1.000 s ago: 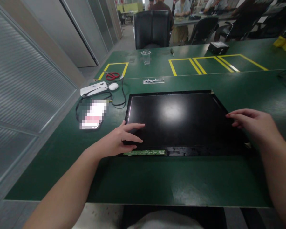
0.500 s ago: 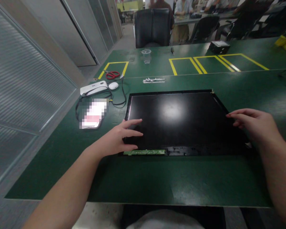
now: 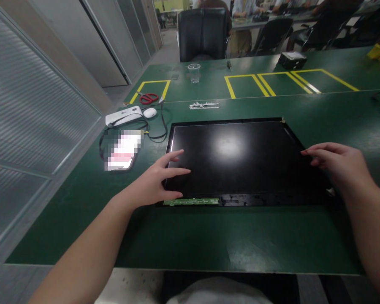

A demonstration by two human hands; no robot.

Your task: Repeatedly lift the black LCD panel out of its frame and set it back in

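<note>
A dark LCD panel (image 3: 247,164) lies flat on the green table, face up, in a thin black frame. Along its near edge runs a narrow green circuit board (image 3: 191,202). My left hand (image 3: 155,179) rests over the panel's left edge, fingers spread and open. At the right edge, my right hand (image 3: 342,164) has thumb and forefinger pinched together at the frame; whatever is between the fingertips is too small to make out. A small pale tab (image 3: 330,192) shows at the near right corner, below that hand.
Left of the panel lie a phone (image 3: 123,154) with a blurred screen, a white device (image 3: 124,115) with a black cable, a white mouse (image 3: 150,112) and red scissors (image 3: 149,98). White strips (image 3: 204,105), a plastic cup (image 3: 194,74) and a black box (image 3: 291,60) are farther back.
The fingers of my left hand have shifted slightly away from me and spread wider over the panel. My right hand stays at the right edge, nearly still.
</note>
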